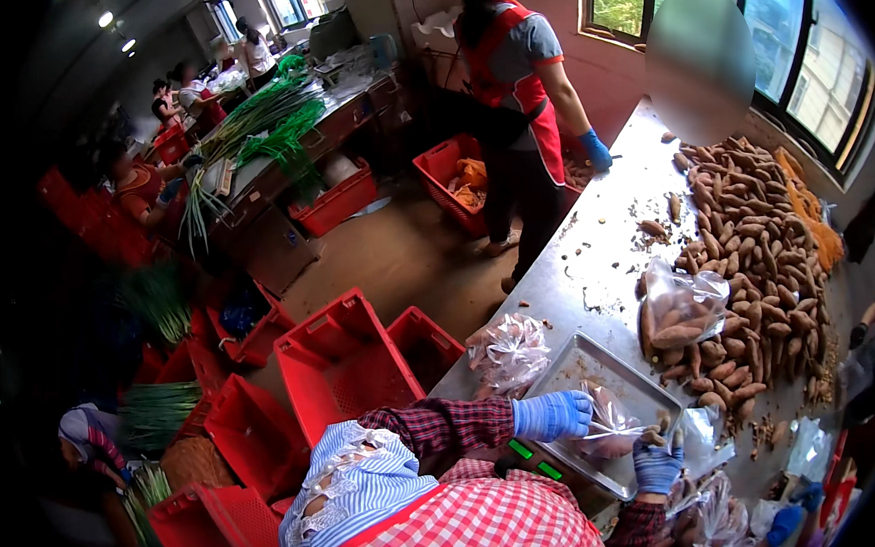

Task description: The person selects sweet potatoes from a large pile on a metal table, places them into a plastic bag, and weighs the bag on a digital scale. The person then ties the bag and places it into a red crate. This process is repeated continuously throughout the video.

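A metal tray [588, 347] lies at the table's near edge, with a clear plastic bag of sweet potatoes [603, 406] on it. My left hand [555, 415], in a blue knit glove, is closed on the bag's gathered upper part from the left. On the right, my right hand [658, 463], gloved the same way with darkened fingertips, is raised at the bag's twisted end; whether its fingers grip the plastic is unclear. Beyond the tray, another open bag of sweet potatoes [684, 315] rests against a large heap of loose sweet potatoes [767, 253].
Filled bags [510, 352] lie left of the tray, and others [711, 516] at the lower right, near a co-worker's blue-gloved hand [785, 524]. Empty bags [699, 434] lie by the tray. Red crates [345, 354] stand left of the table. A co-worker in a red apron [508, 81] stands beyond.
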`<state>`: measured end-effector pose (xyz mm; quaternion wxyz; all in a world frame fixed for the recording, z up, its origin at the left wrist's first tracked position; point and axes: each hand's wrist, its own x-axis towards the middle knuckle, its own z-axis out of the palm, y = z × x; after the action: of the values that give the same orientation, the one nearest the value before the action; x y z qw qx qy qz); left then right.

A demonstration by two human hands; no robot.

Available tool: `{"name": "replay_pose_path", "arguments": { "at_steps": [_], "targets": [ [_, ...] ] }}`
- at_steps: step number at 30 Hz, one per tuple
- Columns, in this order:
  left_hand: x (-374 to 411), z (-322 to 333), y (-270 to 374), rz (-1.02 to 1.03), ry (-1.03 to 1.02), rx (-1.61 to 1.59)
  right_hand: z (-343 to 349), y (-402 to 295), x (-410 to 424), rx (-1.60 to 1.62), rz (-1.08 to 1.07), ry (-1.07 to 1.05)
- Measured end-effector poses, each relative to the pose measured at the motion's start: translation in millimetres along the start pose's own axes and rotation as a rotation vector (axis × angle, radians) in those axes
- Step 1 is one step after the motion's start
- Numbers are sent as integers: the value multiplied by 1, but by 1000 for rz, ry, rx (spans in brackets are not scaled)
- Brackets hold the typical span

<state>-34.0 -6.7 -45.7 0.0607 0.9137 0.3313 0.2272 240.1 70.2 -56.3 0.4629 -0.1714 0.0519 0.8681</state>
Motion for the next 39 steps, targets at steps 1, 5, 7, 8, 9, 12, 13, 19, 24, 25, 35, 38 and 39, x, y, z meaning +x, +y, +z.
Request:
{"name": "replay_pose_path", "arguments": {
  "at_steps": [1, 5, 7, 8, 9, 12, 13, 19, 24, 25, 35, 38, 39],
  "targets": [
    [3, -4, 2, -4, -2, -44, -7, 4, -3, -33, -40, -36],
    [6, -8, 13, -138, 56, -654, -15, 22, -9, -700, -138, -101],
    [18, -20, 24, -159, 118, -729, 2, 46, -10, -1834, -336, -399],
    [34, -40, 36, -184, 86, -689, 3, 55, -11, -2115, -480, -519],
    [42, -38, 38, -189, 61, -682, 2, 63, -7, -2221, -508, -551],
    [66, -31, 50, -334, 194, -713, -6, 44, -12, -2091, -419, -243],
    [68, -36, 50, -403, 208, -725, -9, 31, -21, -2024, -504, -131],
    [38, -33, 23, -665, 295, -768, -30, -54, -102, -1783, -891, 274],
    [43, -30, -4, -585, 239, -717, -61, -150, -162, -1912, -1008, 834],
    [51, -27, -13, -564, 231, -730, -79, -168, -162, -1974, -1088, 899],
    [165, 73, -244, -1032, 342, -501, -145, -192, -154, -2123, -751, 1119],
    [196, 75, -312, -1490, 317, -476, -100, -155, -186, -1694, -914, 961],
    [206, 82, -334, -1559, 314, -652, -111, -149, -201, -1753, -1160, 948]
  ]
}}
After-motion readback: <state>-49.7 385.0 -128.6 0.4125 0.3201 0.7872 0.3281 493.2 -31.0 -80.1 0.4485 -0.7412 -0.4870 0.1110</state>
